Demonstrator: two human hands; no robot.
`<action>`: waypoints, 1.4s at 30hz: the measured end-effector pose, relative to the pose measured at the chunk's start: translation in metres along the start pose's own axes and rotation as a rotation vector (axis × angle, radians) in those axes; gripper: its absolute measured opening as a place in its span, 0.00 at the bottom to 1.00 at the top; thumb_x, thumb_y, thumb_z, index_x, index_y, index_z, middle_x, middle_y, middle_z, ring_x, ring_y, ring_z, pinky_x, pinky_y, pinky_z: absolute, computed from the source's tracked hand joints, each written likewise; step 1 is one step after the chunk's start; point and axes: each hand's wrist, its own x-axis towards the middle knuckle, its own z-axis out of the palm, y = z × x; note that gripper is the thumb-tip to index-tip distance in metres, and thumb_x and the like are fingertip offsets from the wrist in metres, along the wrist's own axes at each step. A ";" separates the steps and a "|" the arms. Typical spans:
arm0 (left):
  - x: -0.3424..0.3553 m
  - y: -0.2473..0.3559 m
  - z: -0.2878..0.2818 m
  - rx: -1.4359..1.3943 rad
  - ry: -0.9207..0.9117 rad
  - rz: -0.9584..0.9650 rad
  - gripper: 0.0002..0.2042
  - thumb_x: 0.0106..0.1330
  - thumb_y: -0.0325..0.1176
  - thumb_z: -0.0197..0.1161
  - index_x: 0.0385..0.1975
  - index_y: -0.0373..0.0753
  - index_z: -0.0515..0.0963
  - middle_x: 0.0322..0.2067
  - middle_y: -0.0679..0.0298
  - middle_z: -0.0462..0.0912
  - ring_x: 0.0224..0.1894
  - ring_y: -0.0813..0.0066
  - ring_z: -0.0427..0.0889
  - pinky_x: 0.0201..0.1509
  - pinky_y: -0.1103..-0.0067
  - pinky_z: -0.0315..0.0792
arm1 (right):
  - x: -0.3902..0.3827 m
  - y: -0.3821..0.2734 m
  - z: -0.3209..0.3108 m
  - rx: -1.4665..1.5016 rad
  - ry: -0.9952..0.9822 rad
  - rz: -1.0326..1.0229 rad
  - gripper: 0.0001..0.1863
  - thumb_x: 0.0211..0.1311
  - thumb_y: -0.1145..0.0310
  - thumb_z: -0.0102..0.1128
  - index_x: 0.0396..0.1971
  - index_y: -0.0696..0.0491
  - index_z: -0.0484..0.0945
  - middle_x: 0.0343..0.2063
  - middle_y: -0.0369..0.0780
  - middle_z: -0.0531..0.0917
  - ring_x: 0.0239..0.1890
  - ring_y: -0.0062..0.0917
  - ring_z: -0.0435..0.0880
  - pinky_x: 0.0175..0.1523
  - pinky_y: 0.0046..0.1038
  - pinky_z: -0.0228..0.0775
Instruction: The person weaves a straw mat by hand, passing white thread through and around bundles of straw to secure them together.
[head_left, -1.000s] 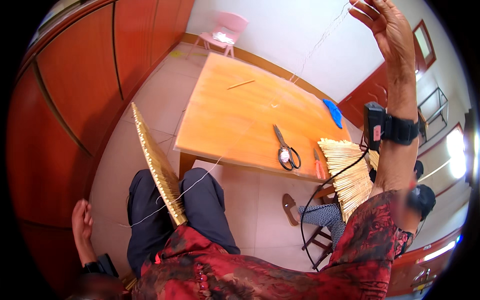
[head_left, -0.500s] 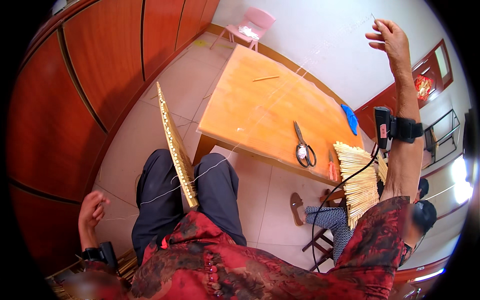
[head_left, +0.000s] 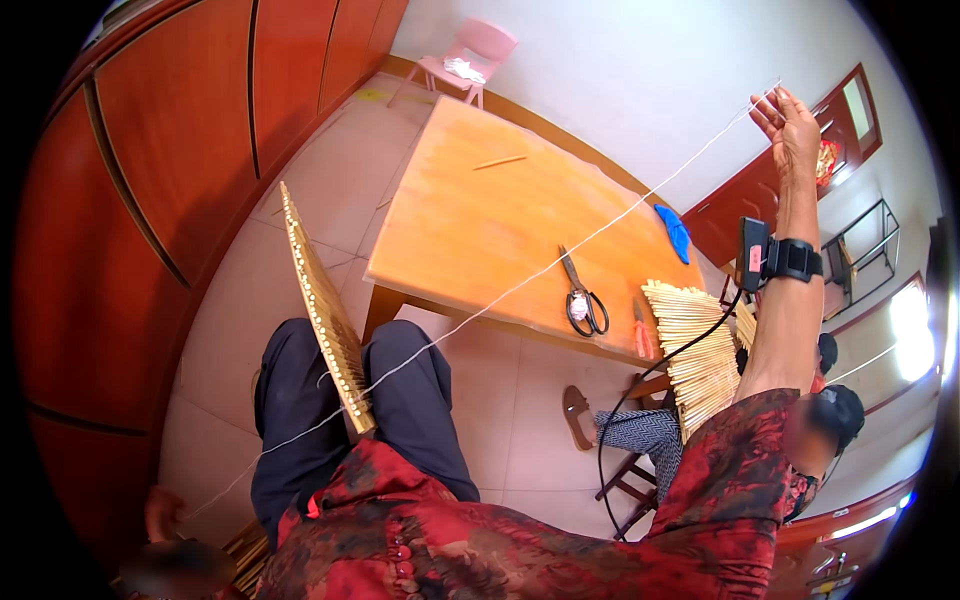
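My right hand [head_left: 785,125] is raised at the upper right, pinching a needle with white thread [head_left: 648,194]. The thread stretches diagonally down across a panel of bound yellow sticks [head_left: 325,300], which stands on edge between my dark-trousered knees [head_left: 410,390]. It continues toward my left hand [head_left: 165,508], low at the left edge, whose fingers are curled; what they hold is unclear. Black scissors [head_left: 583,308], orange-handled pliers [head_left: 644,336], a loose stick [head_left: 500,162] and a blue cloth [head_left: 671,233] lie on the wooden table [head_left: 450,240] in front of me.
Wooden cabinets [head_left: 170,130] line the left. A pink chair [head_left: 475,45] with white cloth stands by the wall. At right, a co-worker's patterned trouser leg [head_left: 640,435] shows beside another fan of sticks [head_left: 690,355]. A black cable [head_left: 640,378] hangs from my wrist device [head_left: 778,258].
My right hand has come down from the top edge, and the thread now runs taut across the view. My left hand has dropped lower, nearer the bottom edge.
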 end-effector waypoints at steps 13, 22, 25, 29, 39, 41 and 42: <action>-0.149 0.267 0.265 0.140 -1.200 0.491 0.06 0.59 0.28 0.55 0.25 0.31 0.75 0.21 0.60 0.78 0.20 0.75 0.78 0.27 0.81 0.72 | -0.110 -0.030 0.033 0.419 -0.372 0.241 0.10 0.61 0.70 0.49 0.38 0.61 0.71 0.33 0.43 0.77 0.34 0.29 0.80 0.39 0.33 0.78; -0.136 0.261 0.347 0.543 -0.512 1.316 0.07 0.55 0.27 0.54 0.31 0.31 0.73 0.25 0.54 0.73 0.30 0.60 0.76 0.33 0.71 0.68 | -0.172 -0.038 0.064 0.590 -0.502 0.320 0.10 0.62 0.68 0.49 0.39 0.58 0.70 0.33 0.40 0.76 0.31 0.22 0.78 0.39 0.28 0.75; -0.138 0.272 0.362 0.549 -0.425 1.404 0.07 0.56 0.28 0.55 0.31 0.31 0.74 0.27 0.56 0.74 0.28 0.66 0.76 0.32 0.74 0.69 | -0.172 -0.035 0.065 0.694 -0.554 0.321 0.10 0.62 0.70 0.47 0.39 0.60 0.71 0.33 0.43 0.77 0.33 0.27 0.79 0.38 0.32 0.76; -0.159 0.284 0.388 0.322 -0.820 1.037 0.08 0.56 0.27 0.56 0.33 0.31 0.75 0.27 0.61 0.76 0.26 0.76 0.76 0.30 0.79 0.70 | -0.176 -0.048 0.073 0.739 -0.627 0.337 0.11 0.63 0.69 0.47 0.40 0.60 0.70 0.34 0.43 0.76 0.31 0.24 0.77 0.34 0.27 0.74; -0.178 0.246 0.465 0.422 -1.333 0.772 0.19 0.54 0.29 0.59 0.47 0.36 0.72 0.31 0.61 0.79 0.16 0.81 0.72 0.21 0.84 0.68 | -0.171 -0.072 0.078 0.906 -0.855 0.330 0.15 0.64 0.71 0.42 0.48 0.64 0.63 0.40 0.45 0.68 0.31 0.19 0.69 0.29 0.17 0.68; -0.187 0.240 0.475 0.222 -1.415 0.734 0.15 0.54 0.30 0.60 0.42 0.36 0.75 0.26 0.64 0.79 0.15 0.83 0.70 0.20 0.85 0.66 | -0.170 -0.080 0.072 0.892 -0.838 0.327 0.15 0.65 0.71 0.42 0.48 0.64 0.62 0.40 0.45 0.67 0.31 0.19 0.69 0.28 0.16 0.68; -0.190 0.239 0.477 0.222 -1.425 0.733 0.15 0.54 0.30 0.60 0.42 0.36 0.75 0.26 0.64 0.79 0.15 0.83 0.70 0.20 0.85 0.66 | -0.170 -0.084 0.070 0.888 -0.831 0.325 0.16 0.65 0.71 0.41 0.48 0.64 0.62 0.40 0.45 0.67 0.30 0.19 0.69 0.27 0.16 0.68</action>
